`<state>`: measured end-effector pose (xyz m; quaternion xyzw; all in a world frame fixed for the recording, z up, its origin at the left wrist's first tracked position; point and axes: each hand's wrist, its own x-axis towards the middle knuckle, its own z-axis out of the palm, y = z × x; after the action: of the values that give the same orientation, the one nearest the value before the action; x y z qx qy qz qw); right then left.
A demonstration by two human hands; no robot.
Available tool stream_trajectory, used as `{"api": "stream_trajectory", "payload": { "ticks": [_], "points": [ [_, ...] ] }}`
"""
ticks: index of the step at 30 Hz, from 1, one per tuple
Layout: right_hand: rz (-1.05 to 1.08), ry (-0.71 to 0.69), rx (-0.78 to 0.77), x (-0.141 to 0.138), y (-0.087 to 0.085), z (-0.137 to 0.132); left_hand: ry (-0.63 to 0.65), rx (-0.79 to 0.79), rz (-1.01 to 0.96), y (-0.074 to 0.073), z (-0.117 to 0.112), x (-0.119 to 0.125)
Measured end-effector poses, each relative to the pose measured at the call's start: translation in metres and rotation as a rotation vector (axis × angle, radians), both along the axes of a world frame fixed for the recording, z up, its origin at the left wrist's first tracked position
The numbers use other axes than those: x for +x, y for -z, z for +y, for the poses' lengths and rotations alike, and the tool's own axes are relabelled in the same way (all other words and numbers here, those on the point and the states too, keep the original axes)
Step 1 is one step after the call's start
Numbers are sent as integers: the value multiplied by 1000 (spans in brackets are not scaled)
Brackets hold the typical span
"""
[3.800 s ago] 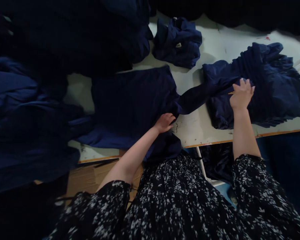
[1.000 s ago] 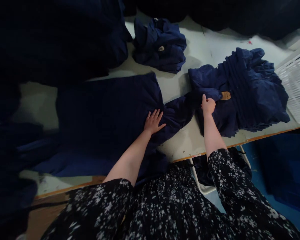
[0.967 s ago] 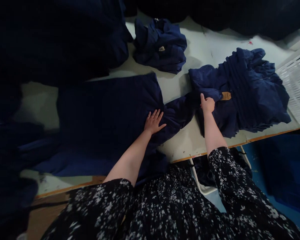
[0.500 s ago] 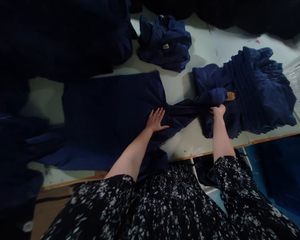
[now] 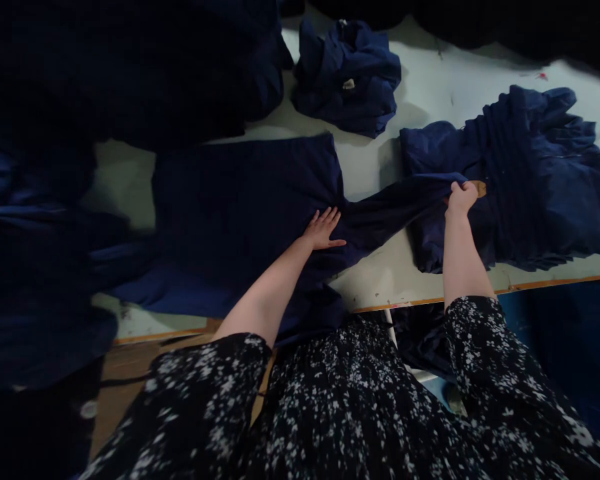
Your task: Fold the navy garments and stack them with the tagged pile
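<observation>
A navy garment lies spread flat on the pale table in front of me. My left hand rests on it near the shoulder, fingers stretched out flat. The garment's sleeve runs to the right, pulled straight. My right hand is closed on the sleeve's end, over a stack of folded navy garments. A small tan tag shows just beside that hand.
A crumpled navy garment with a small label lies at the back. Large dark heaps of cloth fill the left and far side. The table's front edge runs near my body; blue bins sit below right.
My right hand took hold of the sleeve end and drew it out to the right, straightening it. My left hand stayed flat on the garment. The view shifted slightly.
</observation>
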<state>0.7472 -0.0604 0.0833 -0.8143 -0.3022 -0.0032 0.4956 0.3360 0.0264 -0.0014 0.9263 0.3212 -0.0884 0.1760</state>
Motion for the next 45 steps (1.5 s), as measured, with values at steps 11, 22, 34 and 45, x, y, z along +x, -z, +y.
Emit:
{"api": "stream_trajectory", "payload": {
  "ticks": [11, 22, 34, 45],
  "points": [
    [-289, -413, -51, -146, -21, 36, -119, 32, 34, -21, -147, 27],
    [62, -1097, 10, -249, -22, 63, -213, 39, 4, -17, -156, 20],
    [284, -889, -465, -202, 57, -58, -227, 184, -228, -47, -111, -27],
    [-325, -837, -755, -263, 68, -92, 3, -147, -83, -65, -50, -45]
  ]
}}
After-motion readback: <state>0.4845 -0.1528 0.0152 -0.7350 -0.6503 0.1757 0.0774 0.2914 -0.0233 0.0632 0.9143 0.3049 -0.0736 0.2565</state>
